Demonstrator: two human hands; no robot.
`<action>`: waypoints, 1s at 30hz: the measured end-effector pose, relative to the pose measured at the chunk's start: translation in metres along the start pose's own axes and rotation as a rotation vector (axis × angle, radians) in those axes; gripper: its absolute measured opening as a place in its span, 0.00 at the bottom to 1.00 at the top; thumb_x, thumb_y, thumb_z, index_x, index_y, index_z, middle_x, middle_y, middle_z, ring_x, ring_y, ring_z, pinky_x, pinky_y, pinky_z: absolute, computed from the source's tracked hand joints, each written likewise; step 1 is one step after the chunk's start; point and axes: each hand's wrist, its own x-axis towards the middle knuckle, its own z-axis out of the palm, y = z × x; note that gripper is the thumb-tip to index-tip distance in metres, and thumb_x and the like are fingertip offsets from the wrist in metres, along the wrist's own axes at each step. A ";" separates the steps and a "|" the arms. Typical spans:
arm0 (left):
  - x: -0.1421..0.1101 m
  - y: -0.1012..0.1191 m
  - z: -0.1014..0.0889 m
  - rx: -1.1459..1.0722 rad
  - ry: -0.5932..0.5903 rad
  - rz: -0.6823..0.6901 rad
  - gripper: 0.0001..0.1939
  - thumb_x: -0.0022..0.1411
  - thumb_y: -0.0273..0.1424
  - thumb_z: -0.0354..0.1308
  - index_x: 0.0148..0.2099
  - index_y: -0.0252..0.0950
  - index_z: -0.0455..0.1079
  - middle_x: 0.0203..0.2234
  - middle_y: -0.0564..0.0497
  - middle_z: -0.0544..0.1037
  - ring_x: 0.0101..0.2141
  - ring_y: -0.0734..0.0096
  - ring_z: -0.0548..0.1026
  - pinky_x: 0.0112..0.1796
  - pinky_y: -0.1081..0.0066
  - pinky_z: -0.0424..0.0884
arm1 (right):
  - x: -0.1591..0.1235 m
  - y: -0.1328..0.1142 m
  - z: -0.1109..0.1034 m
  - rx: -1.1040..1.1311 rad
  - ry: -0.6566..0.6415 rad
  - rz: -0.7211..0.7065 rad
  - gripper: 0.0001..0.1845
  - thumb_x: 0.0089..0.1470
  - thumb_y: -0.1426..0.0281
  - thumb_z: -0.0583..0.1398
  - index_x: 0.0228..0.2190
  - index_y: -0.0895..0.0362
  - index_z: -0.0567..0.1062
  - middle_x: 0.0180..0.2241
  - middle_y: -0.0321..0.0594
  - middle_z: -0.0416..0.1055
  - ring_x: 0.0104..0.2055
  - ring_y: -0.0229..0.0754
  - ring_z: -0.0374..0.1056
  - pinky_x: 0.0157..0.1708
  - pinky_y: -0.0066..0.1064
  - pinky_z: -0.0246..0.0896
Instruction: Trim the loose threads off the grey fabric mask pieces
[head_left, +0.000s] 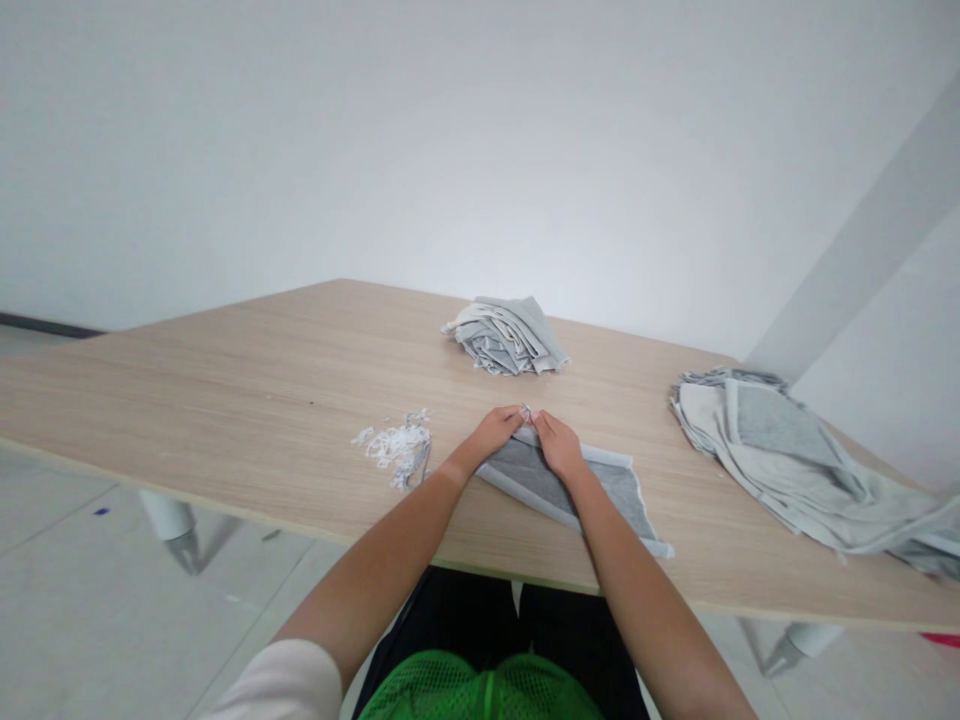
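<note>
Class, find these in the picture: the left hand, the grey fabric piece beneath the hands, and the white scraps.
Left hand (491, 437): head view, back of hand.
Grey fabric piece (525, 470): head view, grey centre.
White scraps (394, 447): head view, pile's middle.

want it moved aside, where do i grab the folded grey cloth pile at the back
Take the folded grey cloth pile across its middle from the near side, fingers under the front edge. It sits low and soft, its layers splaying loose at the left end, so a middle hold should keep them together.

Textile workshop: wood-laminate worktable (225, 390) on pale tiled floor (90, 600), white walls (480, 150); folded grey fabric (506, 337) at twelve o'clock, thread trimmings (395, 448) at nine o'clock.
</note>
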 end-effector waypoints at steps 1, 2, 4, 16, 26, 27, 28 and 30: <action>0.000 0.000 0.000 0.001 -0.001 -0.002 0.17 0.67 0.40 0.53 0.33 0.33 0.73 0.28 0.52 0.75 0.35 0.67 0.71 0.43 0.70 0.70 | 0.000 0.000 0.000 0.003 0.000 -0.001 0.25 0.74 0.55 0.41 0.37 0.51 0.71 0.41 0.44 0.77 0.48 0.49 0.72 0.49 0.38 0.61; 0.000 -0.001 0.000 0.003 -0.002 -0.004 0.16 0.66 0.40 0.53 0.34 0.33 0.73 0.29 0.52 0.76 0.36 0.67 0.71 0.43 0.70 0.70 | 0.000 0.000 0.001 0.004 0.001 0.000 0.25 0.74 0.55 0.41 0.37 0.51 0.72 0.41 0.44 0.77 0.48 0.49 0.72 0.49 0.38 0.61; 0.000 -0.003 0.000 0.001 -0.004 0.002 0.17 0.66 0.40 0.53 0.36 0.33 0.74 0.31 0.51 0.77 0.36 0.66 0.72 0.44 0.70 0.70 | 0.000 0.000 0.001 0.006 0.001 0.000 0.25 0.74 0.54 0.41 0.38 0.51 0.72 0.41 0.44 0.77 0.49 0.49 0.72 0.49 0.38 0.61; 0.003 -0.011 0.001 0.001 -0.013 0.009 0.19 0.66 0.44 0.52 0.38 0.33 0.75 0.34 0.50 0.79 0.38 0.65 0.73 0.44 0.69 0.70 | 0.003 0.002 0.003 0.081 0.036 0.018 0.25 0.73 0.55 0.42 0.35 0.51 0.72 0.43 0.44 0.78 0.49 0.48 0.72 0.51 0.38 0.62; 0.000 0.001 0.001 -0.085 -0.020 -0.026 0.18 0.64 0.43 0.53 0.34 0.34 0.72 0.29 0.51 0.75 0.35 0.66 0.71 0.41 0.70 0.69 | 0.001 -0.001 -0.002 0.125 0.034 0.048 0.27 0.71 0.52 0.41 0.33 0.50 0.72 0.38 0.40 0.77 0.45 0.47 0.71 0.49 0.36 0.61; -0.001 0.002 0.001 -0.089 -0.021 -0.028 0.17 0.64 0.43 0.53 0.33 0.34 0.71 0.28 0.51 0.74 0.35 0.66 0.70 0.40 0.70 0.69 | 0.001 -0.002 -0.002 0.116 0.031 0.045 0.27 0.72 0.52 0.42 0.33 0.50 0.71 0.37 0.40 0.77 0.45 0.47 0.71 0.49 0.36 0.61; -0.001 0.003 0.001 -0.090 -0.022 -0.027 0.17 0.63 0.43 0.53 0.32 0.35 0.70 0.27 0.52 0.73 0.34 0.67 0.70 0.40 0.70 0.69 | 0.000 -0.002 -0.003 0.103 0.025 0.041 0.26 0.72 0.52 0.42 0.33 0.50 0.71 0.37 0.40 0.77 0.45 0.47 0.71 0.49 0.36 0.61; -0.001 0.004 0.001 -0.079 -0.029 -0.019 0.17 0.63 0.43 0.54 0.30 0.35 0.69 0.26 0.53 0.72 0.34 0.67 0.70 0.40 0.71 0.68 | -0.001 -0.003 -0.003 0.074 0.012 0.031 0.26 0.72 0.53 0.42 0.34 0.50 0.71 0.38 0.40 0.77 0.46 0.47 0.71 0.49 0.36 0.61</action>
